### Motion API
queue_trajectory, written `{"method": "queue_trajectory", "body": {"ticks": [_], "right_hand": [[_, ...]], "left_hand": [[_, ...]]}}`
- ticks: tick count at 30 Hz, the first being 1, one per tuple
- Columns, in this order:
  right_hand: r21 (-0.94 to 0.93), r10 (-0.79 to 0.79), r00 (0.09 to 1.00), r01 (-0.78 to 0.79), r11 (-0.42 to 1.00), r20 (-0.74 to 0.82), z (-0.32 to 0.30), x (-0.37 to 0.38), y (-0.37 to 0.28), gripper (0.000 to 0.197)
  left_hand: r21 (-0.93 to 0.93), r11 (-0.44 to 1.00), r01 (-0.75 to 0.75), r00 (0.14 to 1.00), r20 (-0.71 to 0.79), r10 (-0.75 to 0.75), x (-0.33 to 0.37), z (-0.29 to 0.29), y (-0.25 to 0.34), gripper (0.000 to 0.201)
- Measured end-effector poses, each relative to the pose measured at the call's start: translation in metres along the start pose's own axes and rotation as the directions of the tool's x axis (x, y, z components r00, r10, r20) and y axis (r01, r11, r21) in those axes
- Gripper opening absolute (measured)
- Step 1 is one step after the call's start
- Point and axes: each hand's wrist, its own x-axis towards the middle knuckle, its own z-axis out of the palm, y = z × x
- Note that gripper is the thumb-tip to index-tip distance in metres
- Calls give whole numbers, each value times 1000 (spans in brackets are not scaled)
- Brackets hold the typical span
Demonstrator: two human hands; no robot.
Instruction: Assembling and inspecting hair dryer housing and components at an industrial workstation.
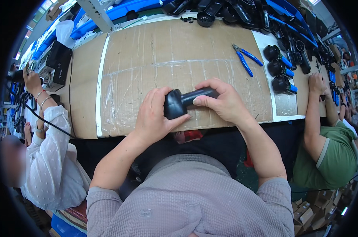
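My left hand (pixel 150 114) is wrapped round the wide, rounded head of a black handheld device (pixel 175 103). Its straight handle extends to the right, where the fingers and thumb of my right hand (pixel 225 102) close on it. Both hands hold the device just above the near part of the cardboard-covered table (pixel 155 47). Blue-handled cutting pliers (pixel 239 51) lie on the cardboard to the far right of my hands, handles spread. The underside of the device is hidden.
Several black round-headed parts with blue pieces (pixel 280 84) line the right side. More black parts (pixel 210 15) pile up at the back beside a blue bin (pixel 123 11). A black box (pixel 57 65) stands left. Co-workers sit on both sides, one in a green shirt (pixel 330 158).
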Motion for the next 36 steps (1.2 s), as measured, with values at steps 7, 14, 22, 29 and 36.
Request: {"method": "queue_trajectory", "body": {"ticks": [7, 14, 22, 29, 36], "right_hand": [[663, 178, 935, 76, 745, -308, 26, 9, 2, 28], [980, 238, 953, 199, -21, -189, 20, 20, 26, 47], [977, 0, 977, 211, -39, -212, 23, 25, 28, 45], [684, 118, 911, 207, 700, -396, 22, 10, 17, 28], [-431, -639, 763, 547, 718, -96, 5, 3, 17, 22]], "left_hand": [[-150, 984, 99, 993, -51, -108, -8, 7, 11, 76], [-10, 995, -99, 980, -177, 96, -21, 28, 16, 78], [81, 972, -222, 923, -302, 237, -17, 31, 13, 80], [-39, 999, -4, 995, -100, 0, -9, 12, 17, 77], [-244, 824, 511, 848, 303, -436, 25, -26, 18, 64]]}}
